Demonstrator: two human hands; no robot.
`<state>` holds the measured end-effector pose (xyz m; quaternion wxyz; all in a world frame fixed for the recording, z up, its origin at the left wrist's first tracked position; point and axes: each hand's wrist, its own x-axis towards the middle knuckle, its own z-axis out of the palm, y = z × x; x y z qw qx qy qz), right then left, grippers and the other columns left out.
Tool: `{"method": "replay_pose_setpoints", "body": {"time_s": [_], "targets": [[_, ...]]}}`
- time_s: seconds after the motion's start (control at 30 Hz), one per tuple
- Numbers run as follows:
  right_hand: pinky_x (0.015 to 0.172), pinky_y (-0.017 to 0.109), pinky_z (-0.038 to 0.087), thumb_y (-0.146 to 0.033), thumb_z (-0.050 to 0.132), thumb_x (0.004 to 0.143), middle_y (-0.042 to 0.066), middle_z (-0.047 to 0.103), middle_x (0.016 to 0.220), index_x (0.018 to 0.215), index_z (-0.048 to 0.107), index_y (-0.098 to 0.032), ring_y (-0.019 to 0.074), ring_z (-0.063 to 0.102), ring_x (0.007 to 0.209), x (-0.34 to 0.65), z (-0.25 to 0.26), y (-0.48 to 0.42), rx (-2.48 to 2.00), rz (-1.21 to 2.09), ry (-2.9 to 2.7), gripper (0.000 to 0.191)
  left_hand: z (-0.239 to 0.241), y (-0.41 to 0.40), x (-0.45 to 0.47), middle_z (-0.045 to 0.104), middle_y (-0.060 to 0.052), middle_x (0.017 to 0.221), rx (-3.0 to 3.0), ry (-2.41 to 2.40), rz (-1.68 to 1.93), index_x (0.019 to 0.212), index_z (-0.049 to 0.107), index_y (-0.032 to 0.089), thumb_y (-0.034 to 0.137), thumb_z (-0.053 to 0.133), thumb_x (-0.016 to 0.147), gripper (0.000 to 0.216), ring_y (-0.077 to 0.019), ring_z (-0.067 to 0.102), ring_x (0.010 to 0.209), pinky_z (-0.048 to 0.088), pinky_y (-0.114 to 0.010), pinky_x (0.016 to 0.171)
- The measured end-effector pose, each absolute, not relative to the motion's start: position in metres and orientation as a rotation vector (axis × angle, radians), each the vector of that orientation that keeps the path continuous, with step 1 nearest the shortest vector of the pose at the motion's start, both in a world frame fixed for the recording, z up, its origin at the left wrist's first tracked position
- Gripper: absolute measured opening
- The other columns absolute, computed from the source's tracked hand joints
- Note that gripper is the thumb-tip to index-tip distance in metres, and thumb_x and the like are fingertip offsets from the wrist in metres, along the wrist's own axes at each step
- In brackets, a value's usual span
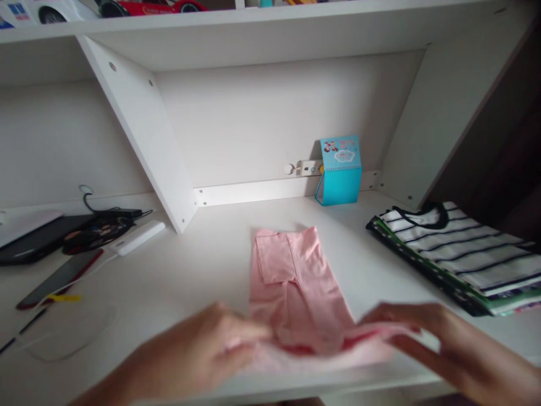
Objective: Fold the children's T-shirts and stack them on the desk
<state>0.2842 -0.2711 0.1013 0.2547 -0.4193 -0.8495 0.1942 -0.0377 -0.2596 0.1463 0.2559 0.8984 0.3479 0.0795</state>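
Blue desk calendar [341,185], red toy car [156,8]

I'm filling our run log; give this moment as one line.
left hand: grip on pink garment | right hand: grip on same garment | striped shirt: folded, right | blue calendar: standing

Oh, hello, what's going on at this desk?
A person has both hands on a pink garment on the white desk. The left hand and right hand hold its near edge, slightly blurred; the far part lies on the desk, partly folded over. To the right sits a stack of folded clothes.
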Motion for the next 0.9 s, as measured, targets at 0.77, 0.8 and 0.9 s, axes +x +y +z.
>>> {"method": "replay_pose_setpoints", "body": {"time_s": [0.77,0.8,0.9], "targets": [[0.055,0.020,0.032,-0.024,0.050,0.077,0.002,0.057,0.068,0.070,0.048,-0.018,0.0111,0.049,0.062,0.257,0.018,-0.041,-1.731,0.430,-1.796,0.009,0.023,-0.023,-0.010,0.051,0.004,0.059,1.886,1.492,1.006,0.076,0.061,0.016,0.019,0.055,0.068,0.011,-0.0117,0.048,0.060,0.035,-0.020,0.057],[0.056,0.020,0.032,-0.024,0.050,0.078,0.002,0.057,0.069,0.071,0.048,-0.018,0.0114,0.050,0.062,0.257,0.018,-0.041,-1.741,0.413,-1.798,0.009,0.024,-0.023,-0.009,0.049,0.005,0.057,1.930,1.507,1.000,0.078,0.061,0.016,0.018,0.054,0.069,0.011,-0.0113,0.047,0.058,0.034,-0.020,0.057],[0.055,0.019,0.033,-0.025,0.046,0.080,0.002,0.059,0.069,0.076,0.050,-0.019,0.0118,0.051,0.062,0.257,0.016,-0.042,-1.772,0.375,-1.791,0.009,0.029,-0.023,-0.009,0.044,0.007,0.053,2.050,1.523,0.953,0.086,0.060,0.018,0.016,0.051,0.073,0.017,-0.0104,0.043,0.053,0.033,-0.020,0.056]]}}
